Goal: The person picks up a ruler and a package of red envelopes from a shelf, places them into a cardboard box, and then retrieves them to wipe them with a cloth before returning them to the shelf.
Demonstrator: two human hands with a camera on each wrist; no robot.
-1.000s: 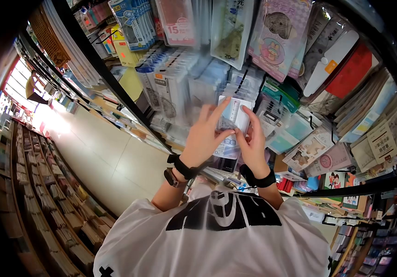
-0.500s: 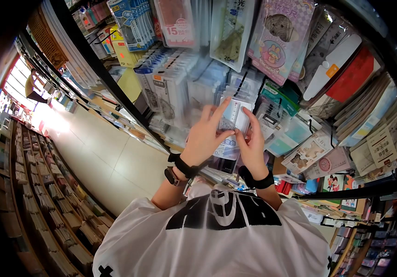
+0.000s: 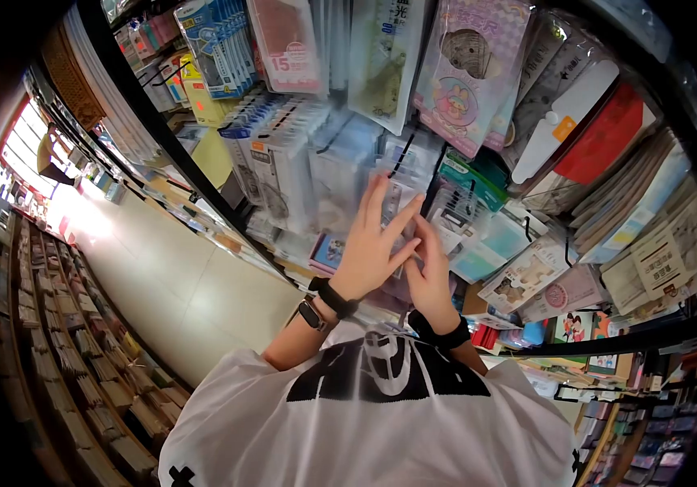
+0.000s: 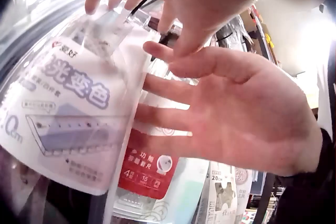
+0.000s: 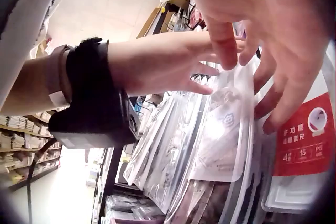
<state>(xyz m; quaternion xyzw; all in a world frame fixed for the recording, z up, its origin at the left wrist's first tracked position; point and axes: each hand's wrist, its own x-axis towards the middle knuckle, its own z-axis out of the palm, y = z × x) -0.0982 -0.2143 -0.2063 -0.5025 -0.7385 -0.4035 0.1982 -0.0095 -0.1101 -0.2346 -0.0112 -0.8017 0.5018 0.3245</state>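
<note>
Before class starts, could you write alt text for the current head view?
A person's left hand and right hand, close together, reach in among hanging clear packages. Below them is a white shirt; to the left, pale floor beside packed shelves.

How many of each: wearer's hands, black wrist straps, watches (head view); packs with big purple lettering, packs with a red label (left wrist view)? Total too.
Hands: 2 (left hand, right hand)
Black wrist straps: 2 (left strap, right strap)
Watch: 1
Purple-lettered pack: 1
Red-labelled pack: 1
Total: 7
</note>
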